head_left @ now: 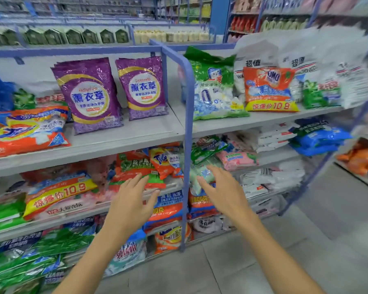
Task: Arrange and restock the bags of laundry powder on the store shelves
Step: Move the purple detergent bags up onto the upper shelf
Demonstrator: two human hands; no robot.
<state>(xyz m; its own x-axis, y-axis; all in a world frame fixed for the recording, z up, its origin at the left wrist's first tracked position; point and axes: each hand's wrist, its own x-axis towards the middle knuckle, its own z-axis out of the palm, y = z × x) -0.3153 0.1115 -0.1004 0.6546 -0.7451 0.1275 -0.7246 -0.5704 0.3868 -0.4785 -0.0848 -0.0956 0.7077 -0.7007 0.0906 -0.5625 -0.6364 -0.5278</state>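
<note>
Two purple laundry powder bags (89, 94) stand upright on the upper grey shelf (123, 143), beside a flat orange bag (28, 132) at the left. Right of the blue upright post (188, 124) stand a green-and-white bag (215, 88) and an orange bag (270, 88). The second shelf holds a red-and-green bag (136, 164) and a pale green bag (202, 172). My left hand (132, 202) and my right hand (223, 192) are stretched out in front of that shelf, fingers straight, holding nothing.
White bags (319, 60) are stacked at the upper right and blue bags (319, 139) lie below them. Lower shelves carry green bags (30, 257) and orange ones (170, 236). Grey floor tiles (285, 251) run along the aisle to the right.
</note>
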